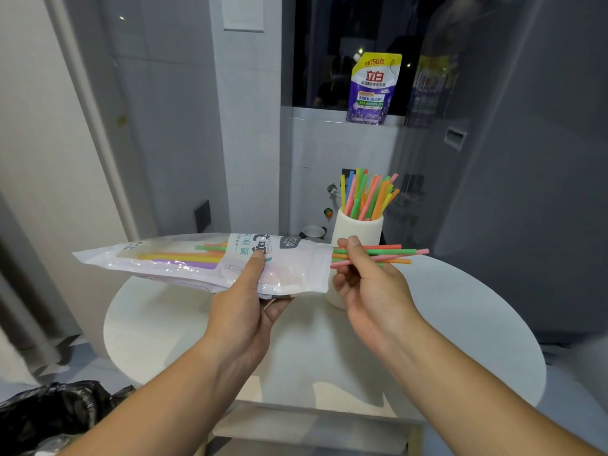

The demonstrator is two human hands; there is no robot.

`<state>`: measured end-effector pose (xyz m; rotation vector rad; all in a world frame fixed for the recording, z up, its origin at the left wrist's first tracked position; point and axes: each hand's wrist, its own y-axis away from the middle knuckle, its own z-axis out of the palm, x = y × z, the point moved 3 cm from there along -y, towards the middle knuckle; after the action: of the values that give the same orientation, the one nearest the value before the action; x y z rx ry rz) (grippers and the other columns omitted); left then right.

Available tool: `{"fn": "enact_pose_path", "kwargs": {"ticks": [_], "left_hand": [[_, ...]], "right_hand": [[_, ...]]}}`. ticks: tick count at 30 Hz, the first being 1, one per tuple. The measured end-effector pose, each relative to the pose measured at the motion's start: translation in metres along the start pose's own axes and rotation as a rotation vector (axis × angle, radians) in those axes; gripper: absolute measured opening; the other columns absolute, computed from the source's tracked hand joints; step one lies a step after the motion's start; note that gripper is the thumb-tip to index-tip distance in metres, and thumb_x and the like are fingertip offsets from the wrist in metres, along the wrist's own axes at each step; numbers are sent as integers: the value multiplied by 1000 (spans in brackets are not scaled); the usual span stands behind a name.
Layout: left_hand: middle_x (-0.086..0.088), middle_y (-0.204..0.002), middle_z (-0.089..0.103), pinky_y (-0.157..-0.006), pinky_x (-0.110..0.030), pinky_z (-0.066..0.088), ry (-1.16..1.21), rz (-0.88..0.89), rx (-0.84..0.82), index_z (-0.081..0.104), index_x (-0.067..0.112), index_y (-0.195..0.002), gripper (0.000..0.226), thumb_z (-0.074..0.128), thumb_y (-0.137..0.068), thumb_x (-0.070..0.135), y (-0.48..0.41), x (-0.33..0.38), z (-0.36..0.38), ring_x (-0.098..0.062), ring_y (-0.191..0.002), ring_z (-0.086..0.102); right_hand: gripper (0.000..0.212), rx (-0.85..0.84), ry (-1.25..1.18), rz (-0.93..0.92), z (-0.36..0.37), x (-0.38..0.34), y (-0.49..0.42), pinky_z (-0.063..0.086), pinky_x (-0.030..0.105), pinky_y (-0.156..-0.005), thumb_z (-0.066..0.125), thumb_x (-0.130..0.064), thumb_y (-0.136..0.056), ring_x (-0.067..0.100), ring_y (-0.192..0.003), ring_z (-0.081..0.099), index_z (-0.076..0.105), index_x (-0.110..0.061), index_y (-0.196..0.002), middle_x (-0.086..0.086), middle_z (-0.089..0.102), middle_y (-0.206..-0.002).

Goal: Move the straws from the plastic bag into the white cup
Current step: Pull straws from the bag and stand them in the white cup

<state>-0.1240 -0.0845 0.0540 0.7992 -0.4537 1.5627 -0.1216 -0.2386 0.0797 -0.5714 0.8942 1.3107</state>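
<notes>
several straws [378, 255] pinched in the right hand [368, 284], half out of the plastic bag [204, 261]
left hand [245, 304] clamps the bag level so they slide free; white cup [358, 230] stands just behind on the round table [460, 324], already crowded with straws, which may block new ones; detergent pouch [373, 88] well back.

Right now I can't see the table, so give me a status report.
Left hand holds plastic bag. Right hand pinching straws at bag mouth. White cup part-filled. Path clear.
</notes>
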Motion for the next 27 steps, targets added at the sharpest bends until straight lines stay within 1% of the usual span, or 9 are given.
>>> {"fn": "enact_pose_path", "kwargs": {"ticks": [4,6,9,12,15,17,21,25,27], "left_hand": [[-4,-114,80,-70,-38,66,10,-10,19,64,16,-125,29,69,-97,19,-2,0,-1,-19,-97,78],[-4,-113,80,-71,-38,66,16,-20,32,64,16,-124,28,68,-97,19,-3,0,-1,-19,-95,78],[-5,-112,80,-75,-40,65,19,-36,39,64,14,-124,27,68,-98,19,-3,1,-3,-21,-100,78],[-7,-118,79,-74,-39,66,23,-36,43,63,12,-129,32,68,-98,20,-5,4,-4,-24,-107,76],[-8,-121,77,-77,-41,65,37,-24,44,61,12,-134,36,67,-99,20,-7,8,-5,-25,-109,75],[-8,-121,77,-79,-41,65,43,-20,50,60,12,-134,36,67,-99,21,-9,11,-6,-24,-110,75],[-10,-122,77,-79,-40,65,63,-24,48,60,9,-131,34,66,-100,20,-10,15,-9,-26,-111,74],[-15,-126,74,-90,-47,60,87,-43,6,57,7,-134,37,64,-101,22,-10,13,-8,-35,-118,70],[-14,-126,75,-90,-47,60,91,-46,4,58,7,-132,34,62,-102,23,-10,13,-8,-33,-118,71]], "right_hand": [[22,19,121,-92,-1,-2,-2,49,21,-61,60,-24,-98,7,-64,59,74,-7,-97,-1,68,-75],[25,70,220,-149,-4,-5,-5,50,24,-62,60,-28,-98,9,-62,57,74,-8,-94,-2,68,-70],[28,97,274,-180,-8,-14,-8,49,25,-58,59,-29,-99,8,-53,52,73,-7,-90,-1,59,-59],[26,54,194,-163,-9,-25,-9,49,20,-52,59,-27,-99,6,-50,51,71,-5,-91,-1,55,-57],[25,0,177,-147,-11,-36,-12,52,19,-52,59,-24,-99,7,-51,53,71,-4,-89,0,57,-60],[26,-41,203,-147,-12,-44,-14,53,19,-54,57,-22,-100,8,-54,56,71,-4,-88,2,59,-62],[27,-105,220,-131,-13,-54,-16,56,21,-58,56,-24,-100,10,-59,62,71,-2,-95,4,65,-66],[26,-133,212,-119,-12,-52,-16,57,22,-59,56,-23,-100,12,-61,62,71,-1,-97,5,66,-67],[27,-158,229,-122,-11,-51,-15,58,23,-60,55,-22,-100,13,-63,63,71,0,-98,6,66,-69]]}}
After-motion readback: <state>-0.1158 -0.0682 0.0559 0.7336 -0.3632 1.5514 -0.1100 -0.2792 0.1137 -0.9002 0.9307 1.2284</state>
